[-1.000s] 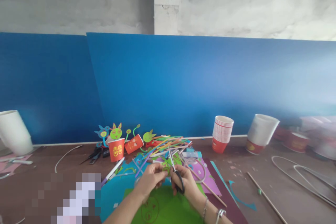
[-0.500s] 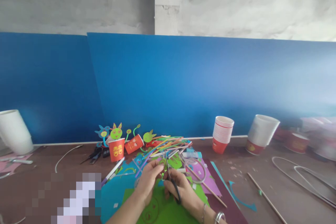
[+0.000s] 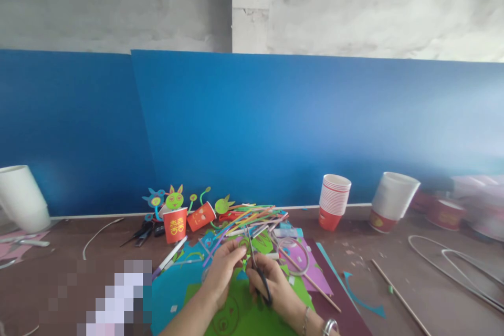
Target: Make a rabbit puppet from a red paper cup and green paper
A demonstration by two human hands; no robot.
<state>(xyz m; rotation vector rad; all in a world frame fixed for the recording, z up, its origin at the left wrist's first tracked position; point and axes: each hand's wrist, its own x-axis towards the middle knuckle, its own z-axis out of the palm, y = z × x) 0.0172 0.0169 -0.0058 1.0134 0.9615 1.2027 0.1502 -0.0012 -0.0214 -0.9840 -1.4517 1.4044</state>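
Between the fingertips of my left hand [image 3: 225, 268] is a small piece of green paper [image 3: 244, 245] with a drawn outline. My right hand [image 3: 270, 279] grips black-handled scissors [image 3: 263, 284], whose blades point up and away beside that piece. Under both hands lies a green sheet [image 3: 252, 307] with a round face drawn on it, on top of a blue sheet [image 3: 169, 291]. Behind the hands is a pile of coloured sticks [image 3: 252, 218].
Red cups [image 3: 175, 224] with paper figures stand at back left. Farther right are a stack of paper cups [image 3: 334, 202] and a white stack [image 3: 394, 197]. A wooden stick [image 3: 399, 296], blue scrap [image 3: 364, 302] and wire loops [image 3: 452, 262] lie on the right.
The fingers of my right hand have shifted slightly around the scissors. My left hand has hardly moved.
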